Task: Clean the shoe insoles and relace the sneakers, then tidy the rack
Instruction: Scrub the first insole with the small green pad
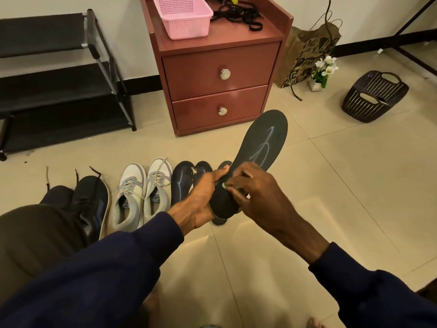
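Left hand (201,197) gripped the heel end of a dark insole (262,140), thumb on top, holding it tilted above the floor (343,185). Right hand (257,192), fingers bent, pinched a small pale scrap (224,185) against the insole's heel. More insoles (181,178) lay beside white sneakers (142,190).
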`<state>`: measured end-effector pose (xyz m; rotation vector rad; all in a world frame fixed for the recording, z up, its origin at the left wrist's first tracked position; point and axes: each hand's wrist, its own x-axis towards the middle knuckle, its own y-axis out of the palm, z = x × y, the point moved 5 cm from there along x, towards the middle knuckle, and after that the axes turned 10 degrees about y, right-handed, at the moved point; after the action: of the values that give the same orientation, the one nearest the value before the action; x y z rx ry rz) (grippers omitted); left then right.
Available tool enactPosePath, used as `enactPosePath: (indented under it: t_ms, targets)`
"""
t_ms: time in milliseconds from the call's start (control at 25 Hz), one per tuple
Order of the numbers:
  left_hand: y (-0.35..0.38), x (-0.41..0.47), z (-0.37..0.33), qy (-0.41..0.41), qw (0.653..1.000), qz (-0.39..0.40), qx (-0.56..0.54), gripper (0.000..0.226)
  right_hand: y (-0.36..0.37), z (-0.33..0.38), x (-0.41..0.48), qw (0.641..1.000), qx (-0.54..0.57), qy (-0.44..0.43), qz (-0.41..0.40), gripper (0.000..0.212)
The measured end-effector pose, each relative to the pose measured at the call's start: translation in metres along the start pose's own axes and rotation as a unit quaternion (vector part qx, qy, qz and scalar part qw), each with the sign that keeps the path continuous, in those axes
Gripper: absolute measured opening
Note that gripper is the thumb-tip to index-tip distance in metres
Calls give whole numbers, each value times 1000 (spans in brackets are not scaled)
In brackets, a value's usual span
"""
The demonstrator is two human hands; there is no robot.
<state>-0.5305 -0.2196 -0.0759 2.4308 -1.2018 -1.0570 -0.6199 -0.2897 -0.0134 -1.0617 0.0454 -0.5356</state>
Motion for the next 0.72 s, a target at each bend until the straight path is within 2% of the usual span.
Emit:
enactPosePath:
  t_ms: [120, 160, 200, 320, 360, 440, 520, 640, 720]
  targets:
    - [2, 1, -4, 3, 1000, 7, -5, 39, -23, -31, 23, 991, -5, 75, -107, 19]
    - [1, 2, -3, 1, 1000, 6, -5, 41, -23, -32, 23, 989, -6, 90, -116, 20]
    - [0, 0, -2, 0, 1000, 3, -4, 40, -16, -26, 18, 991, 1, 89, -98, 20]
    - [-6, 0, 0, -6, 1000, -6, -10, 30, 4, 9, -4, 1000, 4, -9, 12, 15]
    - [-6, 1, 0, -3, 1000, -5, -12, 31, 0, 4, 2, 1000, -3, -5, 11, 16]
    - [-3, 3, -3, 6, 1000, 10, -16, 38, -20, -20, 21, 995, -18, 51, -84, 19]
    - [0, 0, -5, 6, 1000, 13, -24, 39, -23, -25, 22, 991, -10, 78, -108, 21]
    - [-5, -2, -3, -6, 999, 0, -47, 35, 10, 15, -8, 1000, 8, -22, 21, 17]
    - [-4, 0, -4, 4, 998, 7, -62, 39, 7, 10, -3, 998, -7, -35, 41, 15]
